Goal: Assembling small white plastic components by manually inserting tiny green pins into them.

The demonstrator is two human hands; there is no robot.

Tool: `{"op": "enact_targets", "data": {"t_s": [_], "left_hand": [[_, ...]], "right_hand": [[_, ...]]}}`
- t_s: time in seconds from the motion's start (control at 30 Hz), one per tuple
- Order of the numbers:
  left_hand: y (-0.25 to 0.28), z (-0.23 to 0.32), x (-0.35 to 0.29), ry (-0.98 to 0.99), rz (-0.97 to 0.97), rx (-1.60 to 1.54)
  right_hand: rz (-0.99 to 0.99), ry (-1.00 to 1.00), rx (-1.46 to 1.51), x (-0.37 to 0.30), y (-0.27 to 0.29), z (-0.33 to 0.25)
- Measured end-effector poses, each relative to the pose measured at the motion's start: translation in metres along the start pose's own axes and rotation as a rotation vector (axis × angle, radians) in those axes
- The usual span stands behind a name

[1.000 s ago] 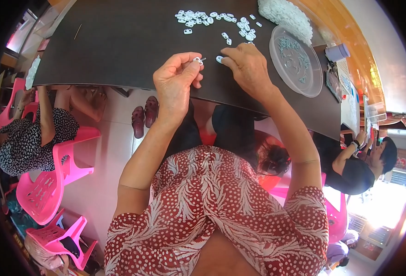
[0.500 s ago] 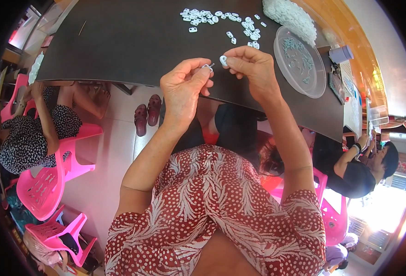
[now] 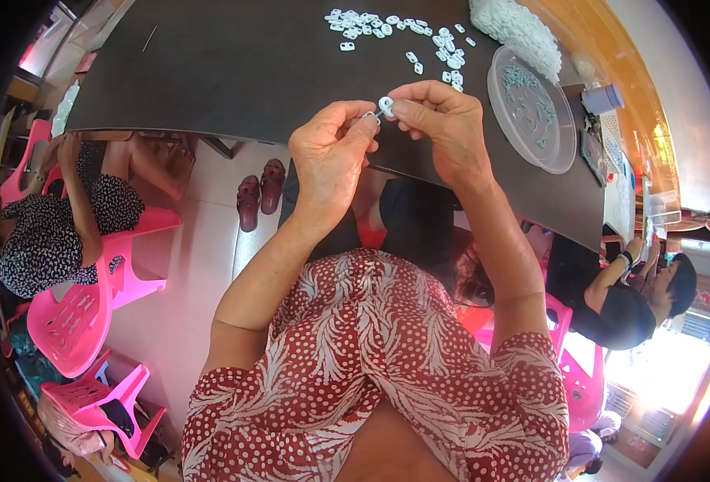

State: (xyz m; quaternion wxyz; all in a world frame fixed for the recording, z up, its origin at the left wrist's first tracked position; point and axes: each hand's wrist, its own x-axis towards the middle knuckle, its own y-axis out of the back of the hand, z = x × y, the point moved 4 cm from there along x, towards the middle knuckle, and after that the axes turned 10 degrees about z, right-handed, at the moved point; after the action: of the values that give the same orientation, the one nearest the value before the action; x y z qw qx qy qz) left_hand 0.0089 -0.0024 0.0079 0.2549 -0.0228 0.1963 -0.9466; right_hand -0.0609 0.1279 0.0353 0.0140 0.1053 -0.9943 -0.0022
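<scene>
My left hand (image 3: 331,153) pinches a thin metal piece (image 3: 368,116) between thumb and fingers. My right hand (image 3: 435,124) pinches a small white plastic ring (image 3: 385,104) at its fingertips. The two pieces touch above the near edge of the dark table (image 3: 234,72). Several loose white plastic pieces (image 3: 387,28) lie scattered on the table beyond my hands.
A clear round tub (image 3: 531,108) with small metal parts stands to the right, beside a heap of white pieces (image 3: 515,28). A seated person in a spotted dress (image 3: 41,217) is at the left on pink chairs (image 3: 73,313). Another person in black (image 3: 620,305) sits at the right. Sandals (image 3: 260,191) lie on the floor.
Both hands have drawn together and slightly toward me, bringing the white ring and the metal piece into contact.
</scene>
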Motion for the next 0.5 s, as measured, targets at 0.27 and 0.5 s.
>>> {"op": "enact_targets", "data": {"t_s": [0.27, 0.5], "left_hand": [[0.004, -0.001, 0.001, -0.003, 0.014, -0.004], [0.004, -0.001, 0.002, -0.012, 0.015, 0.000]], "right_hand": [[-0.023, 0.036, -0.093, -0.002, -0.006, -0.002], [0.000, 0.131, -0.128, -0.004, -0.011, -0.004]]}}
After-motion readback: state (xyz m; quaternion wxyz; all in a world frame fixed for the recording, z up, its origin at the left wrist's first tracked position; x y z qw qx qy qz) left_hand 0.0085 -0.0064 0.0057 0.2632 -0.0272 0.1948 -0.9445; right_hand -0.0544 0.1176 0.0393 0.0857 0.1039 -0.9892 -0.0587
